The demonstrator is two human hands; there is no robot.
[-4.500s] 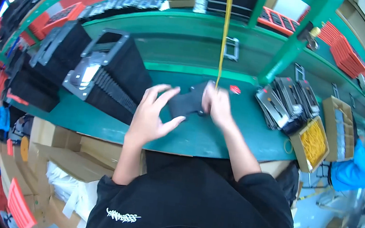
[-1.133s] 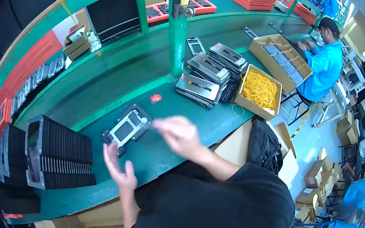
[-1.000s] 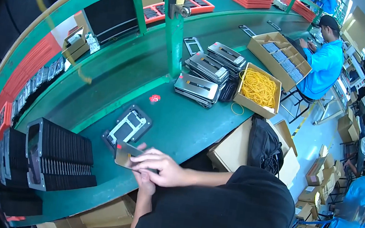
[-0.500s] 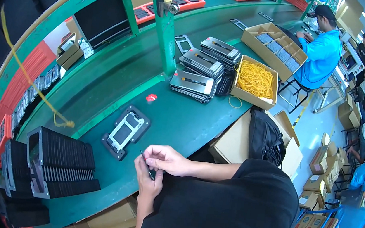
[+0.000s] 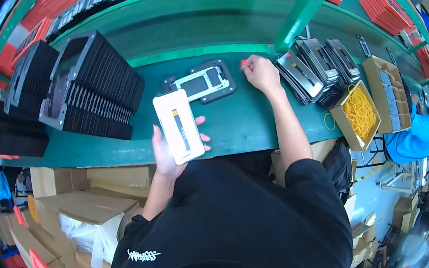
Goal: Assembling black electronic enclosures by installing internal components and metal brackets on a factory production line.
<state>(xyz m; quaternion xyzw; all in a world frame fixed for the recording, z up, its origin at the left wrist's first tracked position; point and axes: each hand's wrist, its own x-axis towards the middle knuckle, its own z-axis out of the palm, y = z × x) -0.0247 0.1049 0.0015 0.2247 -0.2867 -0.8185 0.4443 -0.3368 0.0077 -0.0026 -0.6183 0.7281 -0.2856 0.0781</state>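
Observation:
A phone screen panel (image 5: 177,127), pale-backed with a dark ribbon strip and a small orange patch, rests across my left hand (image 5: 165,161), whose fingers hold it by its edges. Farther off, my right hand (image 5: 262,74) reaches down to the table with its fingertips pinched together against a small red piece (image 5: 243,62). Whether they grip it is hidden. Between the two hands lies a black fixture (image 5: 223,91) with a pale phone frame (image 5: 199,84) set in it. The panel's near corner partly overlaps the fixture in view.
Stacks of black trays (image 5: 108,81) stand at left. Piled phone panels (image 5: 299,75), a box of yellow rubber bands (image 5: 356,113) and a divided cardboard box (image 5: 385,96) sit at right. A green post (image 5: 298,21) rises behind. Nearby works a person in blue (image 5: 418,135).
My hands have parted from their close pinch near my body. The left now carries the panel, pale back up; the right has reached out to the red piece. The view has swung left.

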